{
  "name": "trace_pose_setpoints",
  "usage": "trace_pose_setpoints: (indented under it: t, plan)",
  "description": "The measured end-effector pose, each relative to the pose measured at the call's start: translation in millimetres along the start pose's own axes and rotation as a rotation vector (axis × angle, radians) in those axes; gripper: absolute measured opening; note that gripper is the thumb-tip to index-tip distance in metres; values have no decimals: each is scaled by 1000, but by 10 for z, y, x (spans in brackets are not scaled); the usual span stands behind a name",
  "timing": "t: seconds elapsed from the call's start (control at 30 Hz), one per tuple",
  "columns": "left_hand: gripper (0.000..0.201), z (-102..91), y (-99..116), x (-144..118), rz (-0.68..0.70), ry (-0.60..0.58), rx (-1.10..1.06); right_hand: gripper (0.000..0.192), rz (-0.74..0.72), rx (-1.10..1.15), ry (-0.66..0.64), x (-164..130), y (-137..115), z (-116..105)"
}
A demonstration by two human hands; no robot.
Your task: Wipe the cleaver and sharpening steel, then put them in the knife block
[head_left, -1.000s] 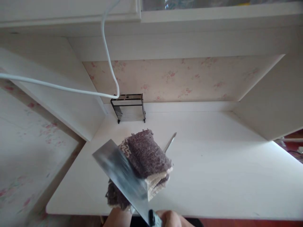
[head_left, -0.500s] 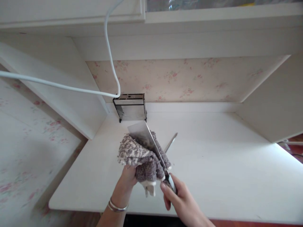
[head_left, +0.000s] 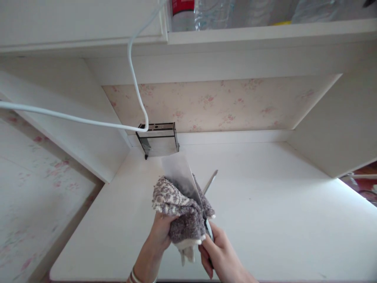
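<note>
My right hand (head_left: 218, 251) is closed round the handle of a broad-bladed cleaver (head_left: 181, 175), whose blade points up and away to the left. A grey-brown and white fluffy cloth (head_left: 188, 222) is folded about the blade, with part of it showing on either side. My left hand (head_left: 163, 230) grips the cloth from the left, its fingers partly covered by the folds. Beyond the cloth, a thin metal utensil (head_left: 211, 181) lies on the white counter; its near end is hidden.
A metal knife block (head_left: 157, 143) stands at the back left of the white counter (head_left: 279, 220). A white cable (head_left: 88, 120) hangs across the upper left. Clear plastic bottles (head_left: 213, 13) are on the shelf above. Side panels bound the counter.
Both hands, with the cloth and cleaver, sit slightly lower in view. The cloth has slid towards the handle, baring more of the blade. The camera view has shifted, showing more of the shelf.
</note>
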State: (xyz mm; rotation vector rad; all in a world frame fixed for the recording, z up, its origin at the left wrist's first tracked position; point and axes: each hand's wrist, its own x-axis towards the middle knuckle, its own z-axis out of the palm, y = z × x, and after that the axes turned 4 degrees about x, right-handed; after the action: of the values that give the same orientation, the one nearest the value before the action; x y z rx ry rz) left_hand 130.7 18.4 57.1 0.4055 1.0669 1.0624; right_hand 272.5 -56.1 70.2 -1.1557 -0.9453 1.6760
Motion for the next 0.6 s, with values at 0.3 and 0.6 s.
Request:
trace_pose_setpoints:
  t: [0.3, 0.6]
  plan:
    - [47, 63, 175, 14, 105, 30, 49, 52, 66, -70, -26, -46, 7, -71]
    - [45, -17, 344, 222, 173, -32, 96, 60, 227, -305, -62, -220, 195, -297]
